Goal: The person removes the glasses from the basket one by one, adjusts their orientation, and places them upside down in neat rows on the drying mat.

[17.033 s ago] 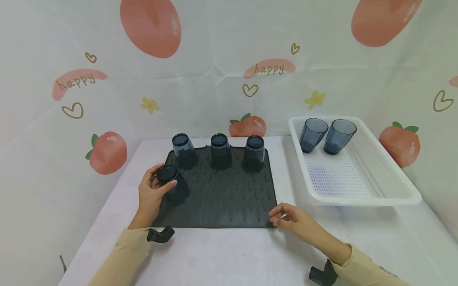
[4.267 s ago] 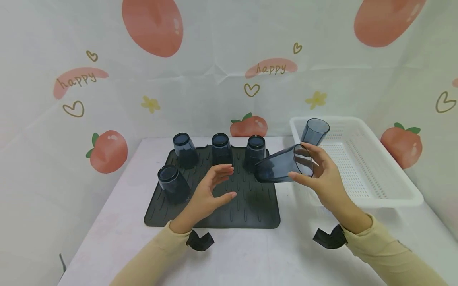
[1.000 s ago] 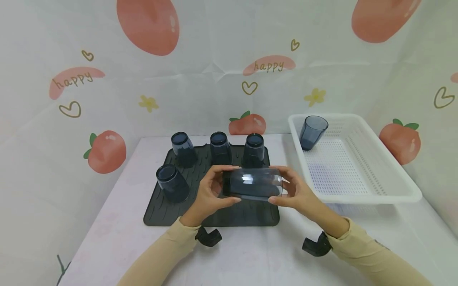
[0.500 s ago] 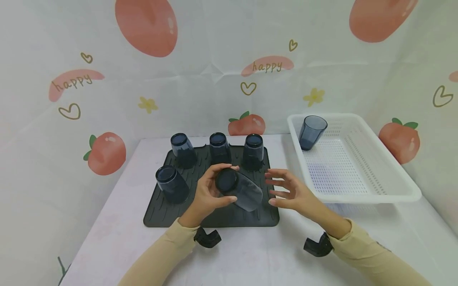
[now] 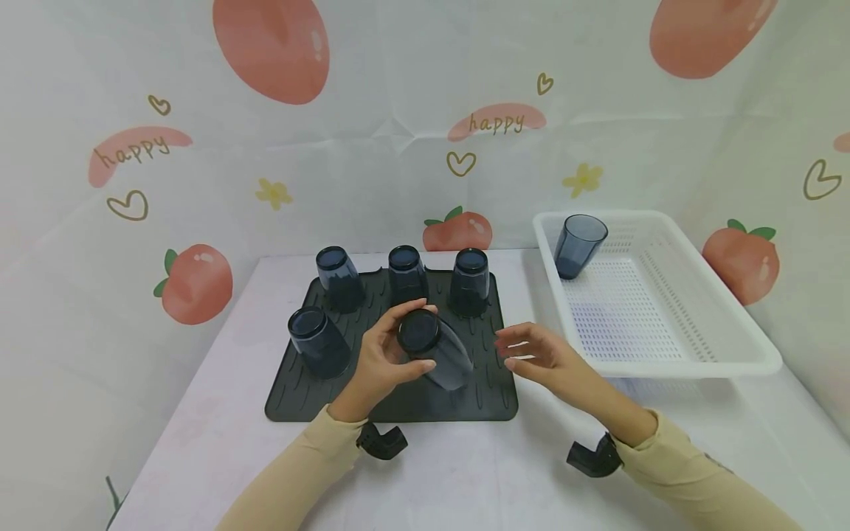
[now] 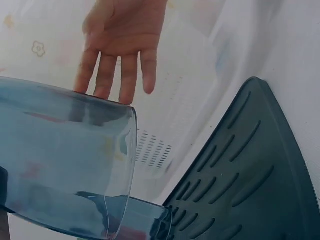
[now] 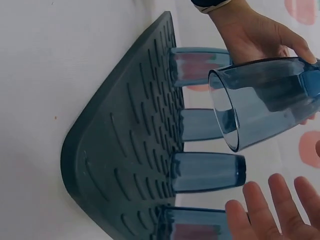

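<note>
My left hand (image 5: 381, 358) grips a blue-grey drinking glass (image 5: 453, 361) near its base, thumb on one side and fingers on the other. The glass hangs tilted over the middle of the dark ribbed drying mat (image 5: 398, 402), base up and mouth slanting down to the right. In the right wrist view the mouth of this glass (image 7: 270, 105) is apart from the mat. My right hand (image 5: 547, 363) hovers beside the mat's right edge, fingers extended and holding nothing. Several matching glasses stand upside down on the mat: a back row and one glass (image 5: 320, 343) at front left.
To the right stands a white perforated plastic basket (image 5: 677, 369), with one glass (image 5: 580, 247) leaning upright in its back left corner. A white cloth with printed fruit (image 5: 458, 232) hangs behind the white table (image 5: 451, 472).
Since the earliest frame, one glass has left the basket. My right hand brought it over, both hands held it lying sideways, then the right let go and the left tipped it base up.
</note>
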{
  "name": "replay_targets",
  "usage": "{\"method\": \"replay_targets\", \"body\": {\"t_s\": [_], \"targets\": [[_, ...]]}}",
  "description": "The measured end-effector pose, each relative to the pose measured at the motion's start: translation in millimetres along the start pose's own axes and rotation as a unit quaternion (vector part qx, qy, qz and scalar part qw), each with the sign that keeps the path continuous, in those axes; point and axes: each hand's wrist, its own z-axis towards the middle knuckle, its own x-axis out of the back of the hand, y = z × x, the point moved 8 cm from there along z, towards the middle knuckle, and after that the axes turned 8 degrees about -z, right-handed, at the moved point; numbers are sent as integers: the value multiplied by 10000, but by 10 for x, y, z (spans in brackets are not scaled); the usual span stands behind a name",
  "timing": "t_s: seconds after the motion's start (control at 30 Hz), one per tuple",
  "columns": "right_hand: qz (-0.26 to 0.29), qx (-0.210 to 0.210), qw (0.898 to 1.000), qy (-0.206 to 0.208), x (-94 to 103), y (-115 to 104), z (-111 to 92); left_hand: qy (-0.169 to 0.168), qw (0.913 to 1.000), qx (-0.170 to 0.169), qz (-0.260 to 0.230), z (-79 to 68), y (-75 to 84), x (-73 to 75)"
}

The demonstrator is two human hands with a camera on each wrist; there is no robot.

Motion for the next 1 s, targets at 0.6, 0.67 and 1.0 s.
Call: {"method": "replay_targets", "body": {"t_s": [0.6,0.67,1.0], "targets": [[-914,-562,9800,-1678,-303,165,-104,354,9987,-15,377,-25,66,129],[-991,-580,9767,-1811,-321,159,-119,394,9983,-17,418,-34,69,156],[-1196,-501,9722,-1952,-334,135,-136,702,9959,-34,569,-71,113,291]]}}
